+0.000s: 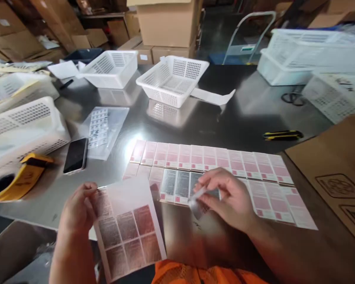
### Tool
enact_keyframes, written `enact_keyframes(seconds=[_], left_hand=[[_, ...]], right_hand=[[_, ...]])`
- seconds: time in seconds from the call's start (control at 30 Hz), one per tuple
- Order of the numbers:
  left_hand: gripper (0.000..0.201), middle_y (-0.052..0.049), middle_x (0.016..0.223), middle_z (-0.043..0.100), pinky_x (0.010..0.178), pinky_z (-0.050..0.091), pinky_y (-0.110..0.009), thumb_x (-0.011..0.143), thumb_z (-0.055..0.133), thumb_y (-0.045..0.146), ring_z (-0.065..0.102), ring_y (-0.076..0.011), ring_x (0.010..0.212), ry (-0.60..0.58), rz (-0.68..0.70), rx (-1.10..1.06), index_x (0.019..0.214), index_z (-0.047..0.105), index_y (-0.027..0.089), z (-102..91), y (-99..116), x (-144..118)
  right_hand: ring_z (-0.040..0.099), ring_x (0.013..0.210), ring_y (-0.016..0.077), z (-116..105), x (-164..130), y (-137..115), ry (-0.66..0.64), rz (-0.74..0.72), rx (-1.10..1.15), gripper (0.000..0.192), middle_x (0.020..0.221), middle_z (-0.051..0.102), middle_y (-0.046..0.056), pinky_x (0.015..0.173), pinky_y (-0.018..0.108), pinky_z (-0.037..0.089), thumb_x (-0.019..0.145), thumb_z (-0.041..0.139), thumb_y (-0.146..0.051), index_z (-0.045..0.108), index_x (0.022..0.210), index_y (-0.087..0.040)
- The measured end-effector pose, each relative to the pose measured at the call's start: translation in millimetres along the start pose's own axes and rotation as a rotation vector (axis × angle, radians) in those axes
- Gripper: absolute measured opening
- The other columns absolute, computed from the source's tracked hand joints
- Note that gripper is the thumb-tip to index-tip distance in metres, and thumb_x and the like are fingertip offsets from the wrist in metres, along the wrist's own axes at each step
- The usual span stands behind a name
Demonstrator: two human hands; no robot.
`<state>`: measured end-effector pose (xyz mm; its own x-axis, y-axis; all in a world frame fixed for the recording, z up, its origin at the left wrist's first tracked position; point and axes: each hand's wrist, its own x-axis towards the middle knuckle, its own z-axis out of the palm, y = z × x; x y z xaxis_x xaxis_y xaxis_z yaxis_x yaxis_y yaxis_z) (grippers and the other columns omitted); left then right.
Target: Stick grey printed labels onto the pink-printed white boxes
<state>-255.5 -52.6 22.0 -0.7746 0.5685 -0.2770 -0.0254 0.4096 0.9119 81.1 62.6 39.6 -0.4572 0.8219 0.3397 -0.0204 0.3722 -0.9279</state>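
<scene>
My left hand (78, 209) pinches the upper left edge of a label sheet (131, 199). Shiny rectangular labels fill its lower part, and the upper right is bare backing. Between the thumb and fingers of my right hand (232, 199) is a small shiny label (197, 208), blurred and slightly curled. It hovers at the near edge of the front row of flat pink-and-white packets (268, 197). A few packets in that row have silvery faces (182, 182); others are partly hidden by my right hand. Behind it lies a second row of similar packets (191, 156).
On the metal table (207, 132) are white plastic baskets (162, 94), a phone (75, 155), a clear bag with a printed sheet (98, 128) and a yellow-black cutter (283, 135). A tape roll (20, 179) sits left, scissors (292, 98) farther right. A cardboard box (331, 154) borders the right side.
</scene>
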Motion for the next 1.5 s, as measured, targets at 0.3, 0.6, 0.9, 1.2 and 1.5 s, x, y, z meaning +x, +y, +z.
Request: enact_keyframes(seconds=[0.3,0.6,0.9,1.2,1.5], left_hand=[[0.042,0.003,0.048,0.049,0.051,0.032,-0.026,0.085,0.054,0.059,0.043,-0.0128,0.048,-0.583,0.107,0.304,0.076,0.067,0.019,40.6,7.7,-16.4],[0.046,0.000,0.061,0.062,0.056,0.034,-0.026,0.089,0.052,0.062,0.051,-0.0144,0.055,-0.860,0.096,0.378,0.096,0.068,0.019,60.6,7.0,-11.1],[0.039,0.004,0.052,0.051,0.054,0.029,-0.026,0.093,0.047,0.047,0.046,-0.0126,0.052,-0.712,0.179,0.524,0.065,0.056,0.021,63.7,3.7,-15.8],[0.041,-0.007,0.076,0.072,0.063,0.034,-0.031,0.097,0.036,0.038,0.065,-0.0218,0.070,-0.788,0.168,0.881,0.075,0.066,0.022,74.3,7.8,-12.5],[0.042,-0.004,0.064,0.065,0.059,0.024,-0.031,0.096,0.038,0.040,0.054,-0.0184,0.059,-0.809,0.166,0.977,0.067,0.061,0.022,77.7,3.4,-6.8]], right_hand=[[0.052,0.052,0.0071,49.8,48.7,37.2,0.020,0.500,-0.009,0.036,0.073,0.056,-0.006,0.046,0.019,0.037,0.071,0.082,-0.038,0.053,0.085,-0.021],[0.061,0.057,0.0087,84.7,59.9,40.2,-0.002,0.554,0.019,0.033,0.085,0.061,-0.004,0.049,0.020,0.042,0.071,0.081,-0.037,0.054,0.084,-0.022],[0.068,0.078,0.0161,92.6,60.4,50.7,0.011,0.430,-0.191,0.020,0.089,0.070,0.003,0.065,0.026,0.055,0.084,0.072,-0.040,0.066,0.085,-0.021],[0.061,0.063,0.0135,91.9,67.4,64.4,-0.125,0.419,-0.465,0.016,0.072,0.068,0.000,0.058,0.026,0.048,0.088,0.068,-0.033,0.068,0.076,-0.021],[0.058,0.061,0.0130,95.7,65.5,70.6,-0.142,0.364,-0.602,0.017,0.069,0.065,-0.001,0.058,0.026,0.045,0.088,0.069,-0.031,0.066,0.075,-0.021]])
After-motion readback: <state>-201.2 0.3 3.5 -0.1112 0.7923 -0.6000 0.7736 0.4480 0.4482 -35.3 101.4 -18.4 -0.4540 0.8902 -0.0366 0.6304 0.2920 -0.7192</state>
